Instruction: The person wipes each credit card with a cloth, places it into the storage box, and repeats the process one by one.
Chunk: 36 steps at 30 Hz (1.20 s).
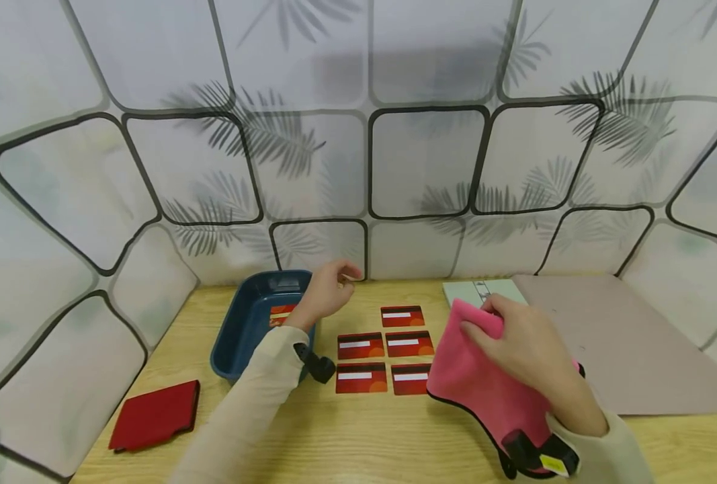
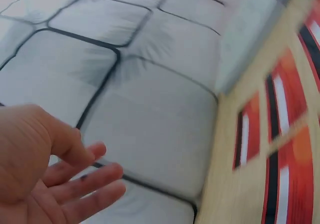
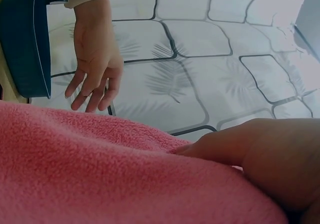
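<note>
My right hand (image 1: 524, 339) pinches the top of a pink fleecy cloth (image 1: 485, 383) with a dark edge, and the cloth hangs down below it. In the right wrist view the cloth (image 3: 100, 164) fills the lower part, with the thumb pressed on it. My left hand (image 1: 330, 289) is raised by the right side of a blue tray (image 1: 228, 336), its fingers loosely bent and nothing in them. Red cards (image 1: 361, 378) with a white stripe lie in rows on the table, the lower right one partly covered by the cloth. More red cards (image 1: 281, 311) show inside the tray.
A red wallet-like case (image 1: 155, 415) lies at the left front of the wooden table (image 1: 346, 444). At the back right are a pale green box-like item (image 1: 467, 290) and a large greyish-pink sheet (image 1: 624, 349). A patterned curtain-like backdrop (image 1: 425, 161) stands behind.
</note>
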### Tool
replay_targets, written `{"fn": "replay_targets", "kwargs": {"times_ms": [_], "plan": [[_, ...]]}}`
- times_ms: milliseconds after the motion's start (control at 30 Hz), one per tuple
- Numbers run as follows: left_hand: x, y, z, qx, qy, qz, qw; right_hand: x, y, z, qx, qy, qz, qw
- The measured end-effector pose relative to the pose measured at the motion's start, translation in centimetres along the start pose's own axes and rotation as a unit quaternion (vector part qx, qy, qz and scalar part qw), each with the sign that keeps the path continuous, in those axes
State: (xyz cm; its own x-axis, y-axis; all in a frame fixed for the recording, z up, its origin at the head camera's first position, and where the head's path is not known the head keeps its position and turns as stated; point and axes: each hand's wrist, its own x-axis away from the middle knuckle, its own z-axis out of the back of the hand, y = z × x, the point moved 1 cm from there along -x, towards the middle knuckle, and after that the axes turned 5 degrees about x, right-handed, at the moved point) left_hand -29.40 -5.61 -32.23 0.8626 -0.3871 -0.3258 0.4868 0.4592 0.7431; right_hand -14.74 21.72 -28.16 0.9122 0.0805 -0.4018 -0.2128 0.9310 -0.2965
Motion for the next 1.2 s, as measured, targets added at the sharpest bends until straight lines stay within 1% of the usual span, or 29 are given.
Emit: {"fn": "replay_targets", "kwargs": {"times_ms": [33, 100, 167, 233, 300, 367, 467, 567, 667, 700, 733, 800, 900, 1000, 1067, 1100, 1133, 1200], "plan": [[-0.1, 0.2, -0.2, 0.010, 0.003, -0.009, 0.9999, 0.0, 0.0, 0.0, -0.001, 0.001, 0.000, 1.0000], [-0.2, 0.6, -0.7, 0.029, 0.004, -0.017, 0.9994, 0.1, 0.0, 0.0, 0.001, 0.007, 0.002, 1.0000], [-0.3, 0.8, -1.1, 0.034, -0.001, -0.020, 0.9992, 0.1, 0.0, -0.1, 0.003, 0.014, 0.005, 0.9999], [-0.3, 0.9, -1.6, 0.033, -0.005, -0.016, 0.9993, 0.1, -0.2, -0.2, 0.004, 0.019, 0.007, 0.9998], [-0.3, 0.7, -2.3, 0.027, -0.005, 0.001, 0.9996, 0.1, -0.3, -0.2, 0.004, 0.018, 0.009, 0.9998], [-0.3, 0.5, -3.2, 0.028, -0.002, 0.027, 0.9993, 0.2, -0.4, -0.2, 0.001, 0.012, 0.010, 0.9999], [-0.3, -0.3, -4.8, 0.029, 0.007, 0.085, 0.9959, 0.2, -0.4, -0.2, -0.002, 0.007, 0.009, 0.9999], [-0.3, -1.1, -6.3, 0.043, 0.042, 0.143, 0.9879, 0.2, -0.4, -0.2, -0.006, 0.005, 0.009, 0.9999], [-0.2, -1.8, -7.5, 0.066, 0.081, 0.175, 0.9791, 0.2, -0.2, 0.0, -0.008, 0.009, 0.011, 0.9999], [-0.2, -2.1, -7.9, 0.076, 0.087, 0.181, 0.9767, 0.2, -0.2, 0.0, -0.007, 0.011, 0.011, 0.9999], [-0.2, -2.3, -8.1, 0.087, 0.087, 0.186, 0.9749, 0.1, -0.2, 0.0, -0.005, 0.014, 0.012, 0.9998], [-0.1, -2.9, -8.6, 0.103, 0.071, 0.185, 0.9747, 0.1, -0.1, 0.1, -0.005, 0.013, 0.012, 0.9998], [-0.2, -3.6, -9.2, 0.116, 0.030, 0.178, 0.9767, 0.1, 0.0, 0.3, -0.007, 0.010, 0.012, 0.9999], [-0.3, -4.2, -9.5, 0.105, -0.001, 0.169, 0.9801, 0.0, 0.0, 0.2, -0.011, 0.011, 0.014, 0.9998], [-0.4, -4.4, -9.6, 0.093, -0.009, 0.162, 0.9823, 0.0, 0.0, 0.3, -0.008, 0.017, 0.017, 0.9997], [-0.5, -4.5, -9.6, 0.080, -0.013, 0.158, 0.9841, 0.0, 0.0, 0.3, -0.008, 0.018, 0.017, 0.9997], [-0.6, -4.6, -9.6, 0.058, -0.016, 0.151, 0.9867, 0.1, 0.0, 0.2, -0.008, 0.019, 0.018, 0.9996], [-0.5, -4.7, -9.6, 0.016, -0.019, 0.143, 0.9893, 0.1, -0.1, 0.1, -0.005, 0.023, 0.019, 0.9995]]}}
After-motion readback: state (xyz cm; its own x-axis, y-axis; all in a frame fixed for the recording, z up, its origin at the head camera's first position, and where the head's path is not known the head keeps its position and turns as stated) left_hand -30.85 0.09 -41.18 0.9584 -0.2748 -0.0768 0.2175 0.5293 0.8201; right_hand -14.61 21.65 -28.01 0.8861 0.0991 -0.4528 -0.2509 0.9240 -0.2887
